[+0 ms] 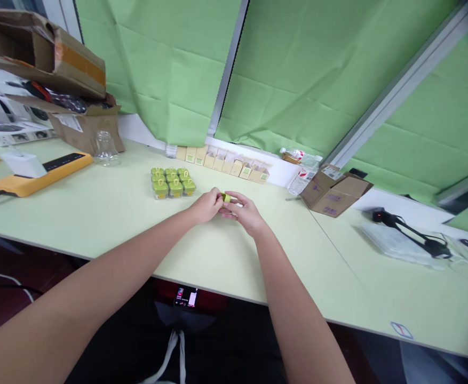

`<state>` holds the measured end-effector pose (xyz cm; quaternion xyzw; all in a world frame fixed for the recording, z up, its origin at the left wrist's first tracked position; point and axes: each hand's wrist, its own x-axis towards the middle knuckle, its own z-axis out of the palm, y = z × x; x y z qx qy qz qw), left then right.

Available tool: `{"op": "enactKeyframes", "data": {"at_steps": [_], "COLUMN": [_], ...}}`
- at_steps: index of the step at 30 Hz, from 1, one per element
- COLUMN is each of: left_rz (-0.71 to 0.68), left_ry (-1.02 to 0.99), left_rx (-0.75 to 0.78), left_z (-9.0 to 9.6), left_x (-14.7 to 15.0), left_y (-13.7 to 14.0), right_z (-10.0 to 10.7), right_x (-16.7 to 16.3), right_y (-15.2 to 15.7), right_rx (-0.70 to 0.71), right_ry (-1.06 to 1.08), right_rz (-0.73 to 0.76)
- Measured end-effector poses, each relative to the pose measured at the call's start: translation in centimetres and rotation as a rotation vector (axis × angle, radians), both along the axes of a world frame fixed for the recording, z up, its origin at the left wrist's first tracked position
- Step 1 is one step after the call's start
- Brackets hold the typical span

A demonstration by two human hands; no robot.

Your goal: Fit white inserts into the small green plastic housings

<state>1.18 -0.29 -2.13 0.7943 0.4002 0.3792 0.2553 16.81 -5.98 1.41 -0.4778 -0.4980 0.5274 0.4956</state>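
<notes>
Over the middle of the table (217, 250), both my hands close around a small container with a yellow-green lid (226, 198). My left hand (208, 205) pinches it at the lid's left side. From the right, my right hand (245, 212) wraps its fingers around it, hiding most of the body. Just left of my hands stands a tight block of several small clear containers with green lids (175, 188), each lid with a pale loop on top. Behind them, a row of small cardboard boxes (220, 160) lines the wall, some with open tops.
An orange power strip (49, 173) with a white plug and a clear glass jar (106, 149) are on the left, before stacked cardboard boxes (84, 125). Plastic bottles (299, 180) and an open carton (330, 192) stand back right. A black headset (413, 234) lies far right.
</notes>
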Motion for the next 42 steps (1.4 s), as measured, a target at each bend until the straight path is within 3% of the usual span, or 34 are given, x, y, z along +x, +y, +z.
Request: {"op": "enactKeyframes", "data": {"at_steps": [9,15,18,25,31,42], "left_rz": [0.004,0.019,0.078,0.099,0.096,0.041], "left_ry": [-0.006,-0.182,-0.241,-0.116,-0.058,0.230], "left_rx": [-0.027,0.000,-0.013,0.045,0.050,0.127], "left_z": [0.3,0.5,0.6,0.9,0.9,1.3], "left_x": [-0.1,0.0,-0.1,-0.3,-0.5,-1.9], "left_y": [-0.3,0.1,0.3,-0.2,0.0,-0.2], "right_z": [-0.3,-0.8,-1.4,-2.8,-2.6,-2.9], "right_x": [0.0,0.7,1.1,1.6,1.7,2.3], "right_y": [0.3,1.4,1.8,2.6,2.5,2.8], "right_rx": [-0.005,-0.086,-0.150,-0.178,-0.131,-0.106], "right_ry": [-0.014,-0.103,-0.145,-0.161,-0.145,-0.404], "right_rz": [-0.041,-0.318,-0.360,-0.375,-0.450,-0.490]}}
